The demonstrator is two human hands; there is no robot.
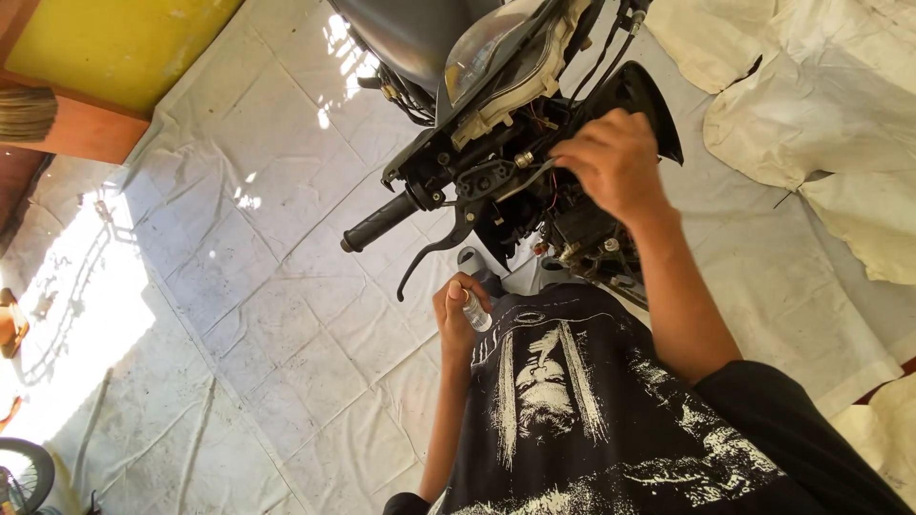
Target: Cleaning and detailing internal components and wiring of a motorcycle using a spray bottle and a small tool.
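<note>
At the stripped black motorcycle handlebar (477, 181), with its cover off and wiring bare, the right hand (611, 164) pinches a thin silvery lever-like part (534, 172) that juts from the switch housing. Fingers and thumb are closed narrowly on its end, and the knuckles hide exactly how the tips meet. Below the handlebar, close against the black printed shirt (592, 410), the left hand (460, 310) is wrapped around a small clear cylindrical bottle with a pale cap (476, 312), fingers curled tightly round it so that only the top shows.

The thin part looks easy to slip from such a light pinch, and a sharp tug could bend it or drag on the red wires (553, 186) just behind it in the open housing. The bottle is held one-handed and angled; if it is uncapped, which cannot be told, its contents could drip onto the shirt or the floor.

Left of the handlebar's middle, the black ribbed rubber grip (382, 222) points outward, and the curved black brake lever (434, 250) hangs under it. Above the handlebar sits the clear headlight lens in its pale plastic shell (496, 52). Beneath everything lies a creased white tarpaulin (286, 286), sunlit to the left of the grip, and crumpled cream cloth (811, 95) is spread right of the handlebar.
</note>
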